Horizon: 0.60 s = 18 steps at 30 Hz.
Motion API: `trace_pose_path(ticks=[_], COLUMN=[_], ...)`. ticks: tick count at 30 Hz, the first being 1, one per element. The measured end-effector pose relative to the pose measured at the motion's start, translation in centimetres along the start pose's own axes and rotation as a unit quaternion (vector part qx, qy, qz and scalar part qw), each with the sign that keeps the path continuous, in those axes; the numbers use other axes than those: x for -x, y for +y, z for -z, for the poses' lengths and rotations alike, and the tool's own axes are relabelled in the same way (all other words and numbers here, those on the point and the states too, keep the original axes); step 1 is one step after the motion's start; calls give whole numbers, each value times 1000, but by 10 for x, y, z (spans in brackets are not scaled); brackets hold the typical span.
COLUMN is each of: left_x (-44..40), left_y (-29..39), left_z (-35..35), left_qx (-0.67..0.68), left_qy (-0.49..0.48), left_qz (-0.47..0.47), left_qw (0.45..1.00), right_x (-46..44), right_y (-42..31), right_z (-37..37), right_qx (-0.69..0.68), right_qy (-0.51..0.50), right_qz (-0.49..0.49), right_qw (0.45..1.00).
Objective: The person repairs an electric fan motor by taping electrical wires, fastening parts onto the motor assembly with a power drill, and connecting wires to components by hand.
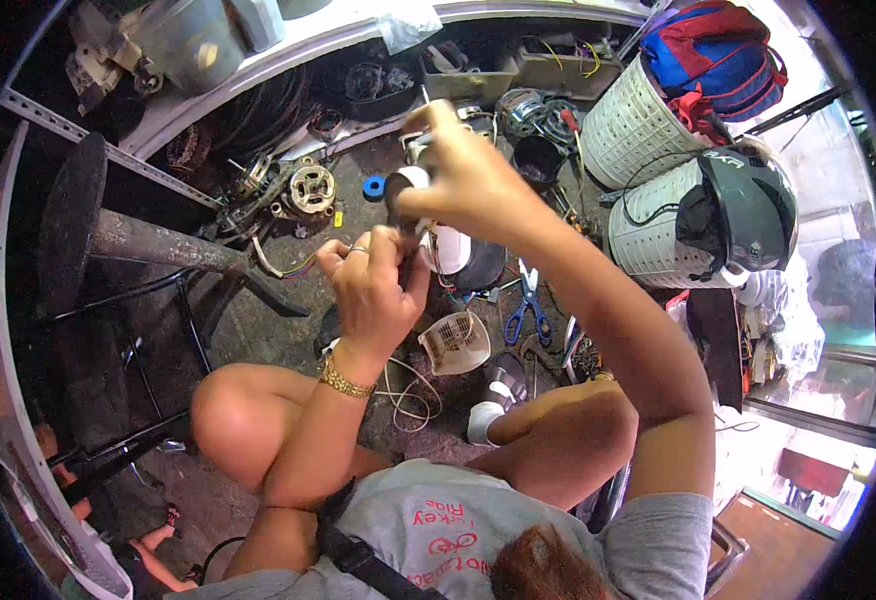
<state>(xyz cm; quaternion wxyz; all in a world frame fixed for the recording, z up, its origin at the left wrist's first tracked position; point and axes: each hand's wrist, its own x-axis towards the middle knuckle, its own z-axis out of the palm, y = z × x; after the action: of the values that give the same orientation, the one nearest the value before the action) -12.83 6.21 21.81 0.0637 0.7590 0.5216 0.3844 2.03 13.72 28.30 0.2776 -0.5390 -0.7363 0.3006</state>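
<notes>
My left hand [373, 290], with a ring and a gold bracelet, is closed at a dark part just above a white rounded housing [448, 248]. Slightly blurred, my right hand [468, 180] is raised above and to the right of it, fingers bent around a dark and white piece [408, 185]. What each hand's fingertips grip is too small and blurred to name. Blue-handled scissors [528, 310] lie on the floor to the right of the housing. A cream vented cover [456, 343] rests below it, beside a pale cord [408, 392].
A motor part [310, 188] and a blue tape roll [373, 187] lie on the floor at the back left. White baskets [633, 125] stand at right, with a black helmet [758, 210]. A round-topped stool [73, 220] is at left. Another person's leg [158, 562] shows bottom left.
</notes>
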Motion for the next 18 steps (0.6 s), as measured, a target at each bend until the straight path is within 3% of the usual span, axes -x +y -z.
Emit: trace_pose_path(ticks=[2, 4, 6, 7, 8, 10, 14, 16, 18], left_x=[-4, -6, -8, -8, -5, -2, -6, -4, -4], left_y=[2, 1, -2, -5, -6, -7, -1, -4, 1], left_z=[3, 6, 6, 4, 0, -6, 2, 0, 0], left_qx=[35, 72, 170, 246, 248, 396, 267, 205, 135], left_qy=[-26, -52, -104, -157, -156, -155, -169, -123, -77], left_qz=[48, 96, 96, 170, 170, 286, 229, 158, 100], left_qw=[998, 991, 975, 941, 941, 859, 921, 958, 983], right_x=[20, 56, 86, 96, 104, 112, 97, 77, 50], right_y=[13, 2, 10, 23, 35, 52, 39, 28, 24], right_z=[2, 12, 11, 4, -3, -11, 3, 11, 9], right_qx=[-180, -177, -97, -16, 66, 78, 167, 148, 54], right_qy=[37, 13, -39, -29, -19, -36, -76, -82, 25], right_qz=[41, 29, 8, 67, 125, 117, 84, 73, 181], right_qw=[982, 984, 994, 997, 990, 989, 979, 983, 982])
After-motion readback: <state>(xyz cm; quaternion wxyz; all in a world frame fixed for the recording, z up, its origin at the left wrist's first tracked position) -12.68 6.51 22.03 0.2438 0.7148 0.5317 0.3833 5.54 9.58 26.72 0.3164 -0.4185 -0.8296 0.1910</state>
